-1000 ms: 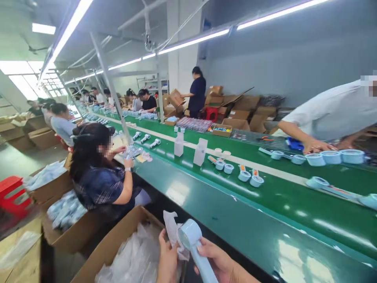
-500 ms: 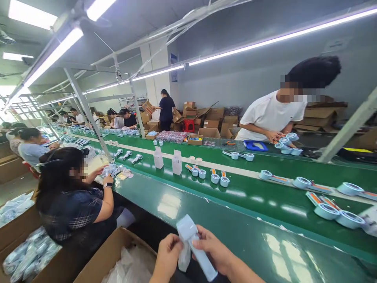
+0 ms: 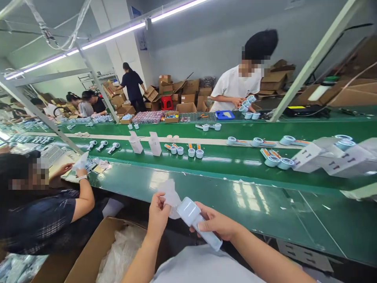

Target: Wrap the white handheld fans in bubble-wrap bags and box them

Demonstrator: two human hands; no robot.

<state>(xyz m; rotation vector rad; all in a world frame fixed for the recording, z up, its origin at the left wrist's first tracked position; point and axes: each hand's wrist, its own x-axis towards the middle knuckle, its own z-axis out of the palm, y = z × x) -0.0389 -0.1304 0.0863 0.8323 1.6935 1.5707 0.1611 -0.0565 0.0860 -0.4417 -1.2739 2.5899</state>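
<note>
My right hand [image 3: 217,225] is closed around the handle of a pale blue handheld device [image 3: 196,220] with a round head, held in front of my chest at the edge of the green conveyor table [image 3: 250,204]. My left hand [image 3: 158,214] pinches a crumpled clear plastic bag [image 3: 170,195] just left of the device's head. Both hands are over my lap, above the near edge of the table.
A cardboard box [image 3: 97,251] with clear plastic bags sits at my lower left. A seated person [image 3: 44,212] works on my left. Across the belt a person in a white shirt [image 3: 238,84] handles more blue devices [image 3: 273,159]. White cartons [image 3: 330,159] lie at the right.
My view has swung to the right and lower. My hands have risen a little with the device, and the plastic bag is now pulled up and away from the device's head.
</note>
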